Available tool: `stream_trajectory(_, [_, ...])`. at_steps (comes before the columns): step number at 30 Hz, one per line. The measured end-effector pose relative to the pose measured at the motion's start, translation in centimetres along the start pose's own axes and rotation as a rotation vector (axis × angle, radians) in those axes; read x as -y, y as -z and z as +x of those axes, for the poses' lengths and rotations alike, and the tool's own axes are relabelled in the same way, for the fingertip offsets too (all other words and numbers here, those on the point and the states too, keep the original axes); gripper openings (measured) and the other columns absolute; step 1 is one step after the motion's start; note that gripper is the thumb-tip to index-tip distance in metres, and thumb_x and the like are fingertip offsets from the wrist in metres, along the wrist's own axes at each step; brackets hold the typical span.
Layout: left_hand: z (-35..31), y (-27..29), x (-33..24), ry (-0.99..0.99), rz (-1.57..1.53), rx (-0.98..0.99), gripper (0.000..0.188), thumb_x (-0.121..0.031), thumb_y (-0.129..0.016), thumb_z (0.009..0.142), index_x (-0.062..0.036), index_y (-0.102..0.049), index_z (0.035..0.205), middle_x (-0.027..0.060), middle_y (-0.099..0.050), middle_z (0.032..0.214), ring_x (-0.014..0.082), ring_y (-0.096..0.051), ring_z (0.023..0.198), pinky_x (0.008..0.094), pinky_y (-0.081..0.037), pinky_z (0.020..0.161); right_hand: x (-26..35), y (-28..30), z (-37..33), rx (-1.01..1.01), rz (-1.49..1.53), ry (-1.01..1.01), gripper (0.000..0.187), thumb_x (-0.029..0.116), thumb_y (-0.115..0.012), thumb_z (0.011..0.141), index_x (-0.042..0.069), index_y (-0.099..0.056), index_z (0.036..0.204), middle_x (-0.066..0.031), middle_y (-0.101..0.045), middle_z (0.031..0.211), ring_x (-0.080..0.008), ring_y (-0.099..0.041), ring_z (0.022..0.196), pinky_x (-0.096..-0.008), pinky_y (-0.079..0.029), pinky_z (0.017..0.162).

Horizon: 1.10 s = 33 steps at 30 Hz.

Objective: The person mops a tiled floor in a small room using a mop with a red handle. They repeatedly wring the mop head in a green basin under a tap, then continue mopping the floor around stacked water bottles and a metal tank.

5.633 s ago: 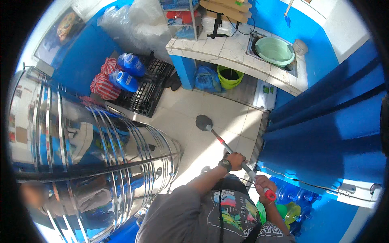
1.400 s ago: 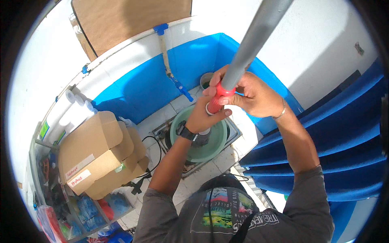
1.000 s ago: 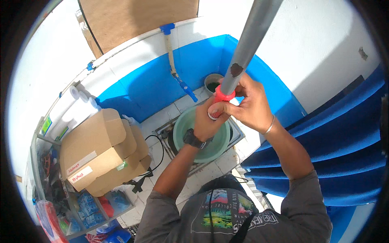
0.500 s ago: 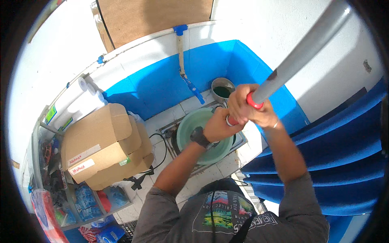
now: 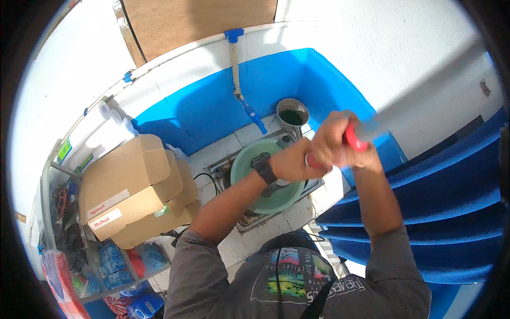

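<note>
A long grey pole (image 5: 409, 103) with a red collar (image 5: 353, 137) slants up and to the right, smeared by motion. My right hand (image 5: 340, 143) is wrapped round it at the collar. Just below and to the left, my left hand (image 5: 294, 160) closes on the pole's red lower end. Both hands are above the right side of a pale green basin (image 5: 292, 203). Dark and pale objects lie in the basin, partly hidden by my left wrist and its black watch (image 5: 264, 171). The basin rests on a metal stove (image 5: 249, 221).
Behind the basin stands a metal pot (image 5: 292, 101) with dark green liquid. A blue-handled tap (image 5: 255, 118) hangs from the wall pipe. Left is a cardboard box (image 5: 127, 181) on a glass case, with white rolls (image 5: 87, 138) behind. A blue curtain (image 5: 425, 218) hangs at the right.
Both hands have shifted to the right with the pole. Its upper part has swung right and is now blurred. More of the basin's inside shows.
</note>
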<state>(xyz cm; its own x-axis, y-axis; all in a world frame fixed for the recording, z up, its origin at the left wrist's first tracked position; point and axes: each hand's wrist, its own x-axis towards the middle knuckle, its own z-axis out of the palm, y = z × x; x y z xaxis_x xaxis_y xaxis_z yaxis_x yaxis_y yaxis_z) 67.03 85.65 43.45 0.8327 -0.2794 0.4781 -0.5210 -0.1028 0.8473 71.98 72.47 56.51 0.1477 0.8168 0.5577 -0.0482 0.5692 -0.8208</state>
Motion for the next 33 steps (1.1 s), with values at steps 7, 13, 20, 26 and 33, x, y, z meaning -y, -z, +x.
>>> stream_trajectory(7, [-1.3, -5.5, 0.4, 0.053, 0.210, -0.640, 0.020, -0.017, -0.078, 0.077, -0.0055, -0.068, 0.090, 0.0145, -0.070, 0.078, 0.0367, -0.070, 0.073, 0.0410, -0.055, 0.065, -4.1, -6.4, -1.5, -1.279, -0.589, 0.155, 0.030, 0.018, -0.075, 0.097, 0.007, -0.052, 0.082, 0.0004, -0.049, 0.058, -0.0082, -0.048, 0.049, -0.0257, -0.035, 0.047])
stream_trajectory(13, [-0.9, -1.8, -0.4, -0.010, 0.093, -0.166, 0.024, -0.024, -0.076, 0.082, -0.0042, -0.072, 0.096, 0.0177, -0.071, 0.080, 0.0370, -0.071, 0.074, 0.0425, -0.054, 0.067, -0.6, -3.9, -2.4, -0.566, -0.240, 0.130, 0.031, 0.012, -0.082, 0.087, 0.007, -0.052, 0.087, -0.0024, -0.054, 0.070, -0.0102, -0.050, 0.061, -0.0266, -0.042, 0.061])
stream_trajectory(20, [0.6, -1.2, -0.8, -0.025, 0.054, -0.071, 0.027, -0.025, -0.078, 0.082, -0.0031, -0.074, 0.097, 0.0182, -0.071, 0.078, 0.0362, -0.070, 0.071, 0.0418, -0.054, 0.066, 1.6, 0.2, -1.8, -0.083, 0.066, -0.029, 0.038, 0.005, -0.075, 0.087, 0.007, -0.045, 0.063, -0.0056, -0.050, 0.057, -0.0150, -0.045, 0.047, -0.0300, -0.034, 0.046])
stream_trajectory(26, [-2.5, -5.7, 0.9, 0.100, 0.177, -0.477, 0.018, -0.018, -0.076, 0.078, -0.0060, -0.070, 0.091, 0.0177, -0.068, 0.075, 0.0387, -0.069, 0.072, 0.0425, -0.055, 0.065, -3.6, -5.4, -4.3, -1.027, -0.388, 0.152, 0.024, 0.007, -0.070, 0.096, 0.005, -0.053, 0.080, -0.0029, -0.054, 0.062, -0.0095, -0.049, 0.052, -0.0275, -0.038, 0.050])
stream_trajectory(33, [-1.1, -2.3, -0.2, -0.061, -0.082, -0.034, 0.023, -0.021, -0.076, 0.084, -0.0045, -0.074, 0.099, 0.0162, -0.071, 0.077, 0.0318, -0.069, 0.068, 0.0401, -0.053, 0.064, 0.6, -1.2, -2.2, -0.140, -0.216, 0.052, 0.028, 0.008, -0.079, 0.085, 0.006, -0.051, 0.078, -0.0050, -0.055, 0.064, -0.0133, -0.052, 0.056, -0.0283, -0.042, 0.055])
